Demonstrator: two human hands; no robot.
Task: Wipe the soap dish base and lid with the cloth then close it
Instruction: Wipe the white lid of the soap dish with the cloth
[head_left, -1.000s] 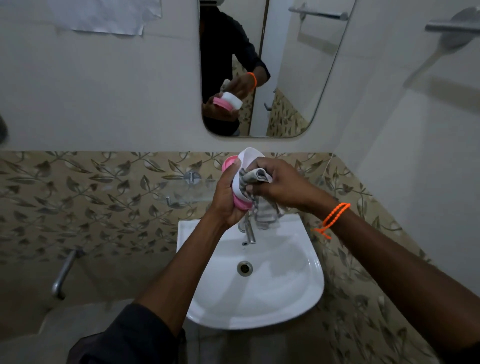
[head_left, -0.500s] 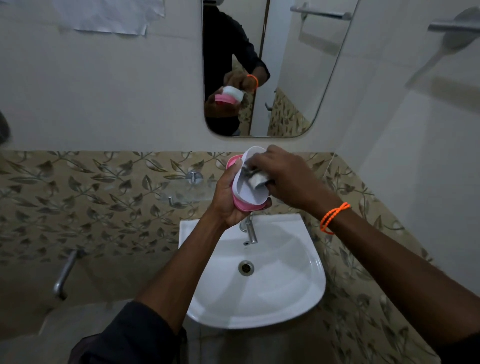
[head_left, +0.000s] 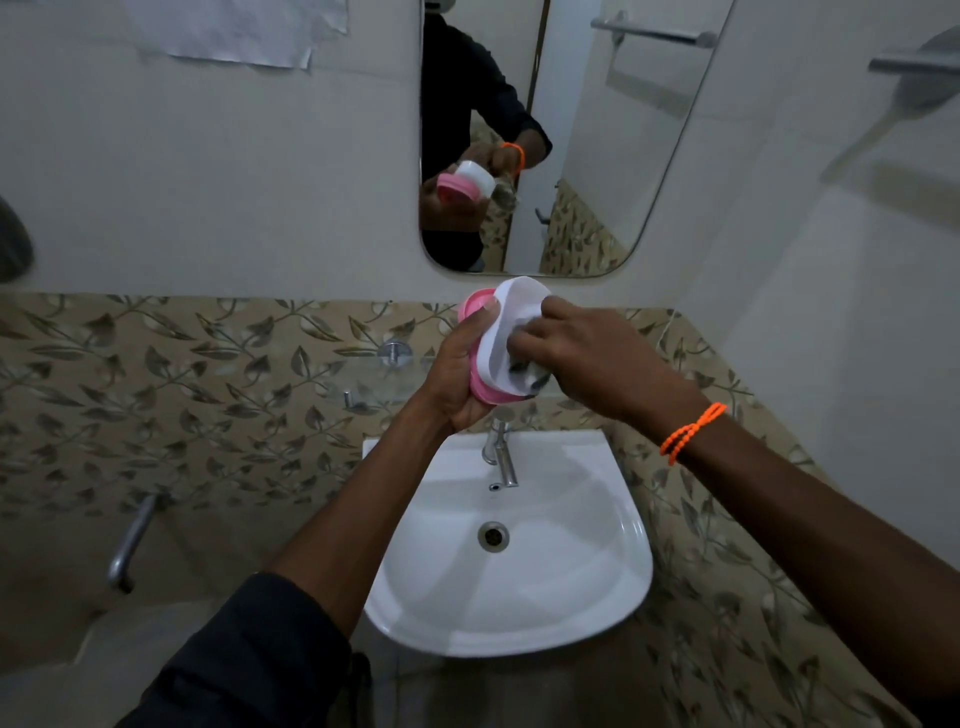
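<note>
Nearest us the sink (head_left: 613, 587) sits below our forearms, its tap (head_left: 500, 457) right under the work. Above it our left hand (head_left: 457, 379) has its grip clenched round the soap dish, holding the pink base (head_left: 480, 389) and the white lid (head_left: 506, 332) stacked together, tilted so the open hollow of the lid faces to our right. Our right hand (head_left: 587, 358) reaches into that hollow with the cloth (head_left: 530, 371) bunched under curled fingers, grasping it and pressing it against the lid's inner lower end; only a small grey wad of it shows past the knuckles. We judge we are in the middle of wiping the lid, with the base probably yet to come and the closing last. To do this well we should keep the left grip firm at the rim so the two shells do not slide apart over the sink, sweep the cloth along the full length of the hollow and into the curved ends, then turn a fresh fold outward before moving on. Beyond, the mirror (head_left: 597, 156) shows the same pair of shells from the far side
</note>
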